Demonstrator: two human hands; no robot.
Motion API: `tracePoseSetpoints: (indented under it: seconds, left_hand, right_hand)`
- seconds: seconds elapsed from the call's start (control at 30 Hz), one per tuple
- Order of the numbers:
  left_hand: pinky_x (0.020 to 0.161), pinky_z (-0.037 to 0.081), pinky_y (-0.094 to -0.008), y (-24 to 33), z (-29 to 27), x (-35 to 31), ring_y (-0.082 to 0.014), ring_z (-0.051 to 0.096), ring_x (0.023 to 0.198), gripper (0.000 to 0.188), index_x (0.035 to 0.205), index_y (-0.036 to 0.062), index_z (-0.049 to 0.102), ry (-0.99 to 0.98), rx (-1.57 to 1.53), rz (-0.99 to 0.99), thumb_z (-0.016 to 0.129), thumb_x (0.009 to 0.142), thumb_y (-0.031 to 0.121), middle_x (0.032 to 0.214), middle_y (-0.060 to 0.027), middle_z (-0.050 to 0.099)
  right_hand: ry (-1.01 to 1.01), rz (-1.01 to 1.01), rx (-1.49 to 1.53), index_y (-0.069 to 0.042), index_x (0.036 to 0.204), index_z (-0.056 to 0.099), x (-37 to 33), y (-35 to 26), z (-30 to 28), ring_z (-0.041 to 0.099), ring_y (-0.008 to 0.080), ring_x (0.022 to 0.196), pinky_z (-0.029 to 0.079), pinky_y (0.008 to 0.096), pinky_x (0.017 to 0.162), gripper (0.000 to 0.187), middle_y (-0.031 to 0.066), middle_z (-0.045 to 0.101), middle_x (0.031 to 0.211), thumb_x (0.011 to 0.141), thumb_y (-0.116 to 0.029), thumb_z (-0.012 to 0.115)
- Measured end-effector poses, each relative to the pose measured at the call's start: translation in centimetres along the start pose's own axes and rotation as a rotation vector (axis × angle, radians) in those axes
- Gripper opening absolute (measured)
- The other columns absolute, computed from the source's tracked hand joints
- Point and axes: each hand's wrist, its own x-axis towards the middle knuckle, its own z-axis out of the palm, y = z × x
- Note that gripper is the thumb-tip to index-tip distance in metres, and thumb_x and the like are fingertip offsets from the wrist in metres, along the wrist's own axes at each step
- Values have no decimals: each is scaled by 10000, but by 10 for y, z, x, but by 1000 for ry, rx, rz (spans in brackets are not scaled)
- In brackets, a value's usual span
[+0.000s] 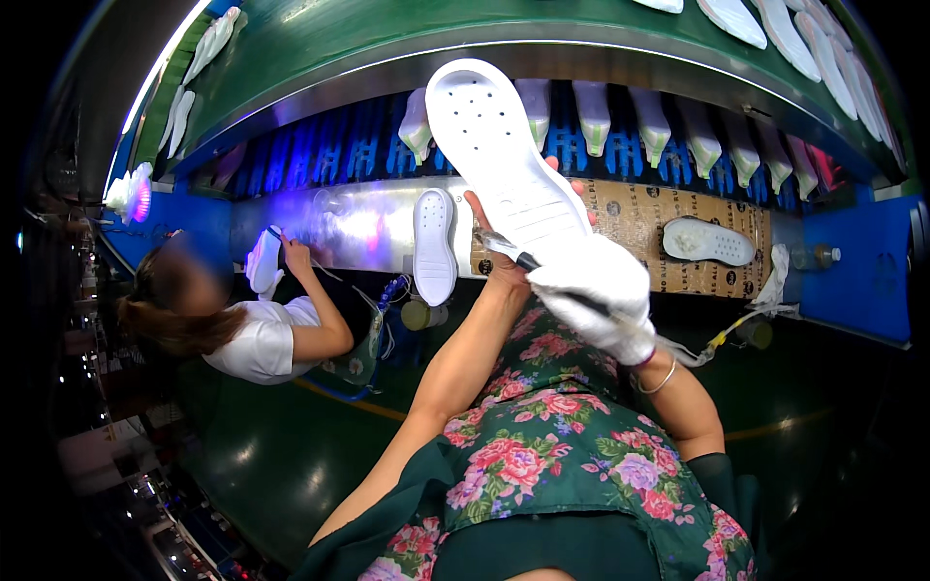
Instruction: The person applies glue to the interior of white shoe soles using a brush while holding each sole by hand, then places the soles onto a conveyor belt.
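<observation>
My bare left hand [506, 268] grips a white shoe sole [480, 121] from beneath, its fingers curled around both edges. The sole is tilted up toward the rack, with small dark holes at its far, rounded end and ridges nearer me. In a white glove, my right hand [603, 290] is closed around a brush [526, 259] with a dark handle. The brush's tip reaches across the near part of the sole, by its left edge; whether it touches is hard to tell. Another white sole [434, 250] lies on the metal bench to the left.
Cardboard [630, 218] covers the bench's right part, with a greyish-white sole [707, 242] on it. Behind hangs a row of pale shoe parts [593, 116] beneath a green conveyor [387, 48]. At left, a co-worker [281, 329] holds a sole. A plastic bottle [814, 257] lies far right.
</observation>
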Motion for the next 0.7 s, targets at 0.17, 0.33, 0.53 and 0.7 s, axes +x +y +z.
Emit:
tracePoseSetpoints:
  seconds: [0.17,0.33,0.53,0.7]
  left_hand:
    - [821,530,-608,6,3,1,-480,624,971,1117,1386,87,447,35,34,-1,441,671,945,1189,-268,573]
    - [810,545,-618,22,-5,-5,-499,605,1041,1126,1459,86,355,-51,60,-92,461,701,912,1262,-274,535]
    - [850,518,-659,33,-1,-2,-488,518,1168,1055,1532,152,252,3,108,-45,562,759,799,1476,-231,376]
    - [894,529,-602,51,-1,4,-502,583,1105,1065,1542,117,236,-128,151,-190,597,766,750,1454,-259,402]
  right_hand:
    - [-18,-70,-224,-108,976,752,0,4,-10,690,265,833,528,353,735,264,80,722,930,722,-38,762]
    - [-132,-24,76,-116,984,754,-4,0,-5,688,251,840,524,343,753,279,62,724,923,711,-59,778]
    - [-156,-147,-167,-122,1012,738,-2,8,0,669,271,795,507,354,712,332,75,712,925,695,-32,780]
    - [-99,179,50,-121,968,753,-3,16,-2,691,256,805,530,344,726,230,64,724,903,744,-78,773]
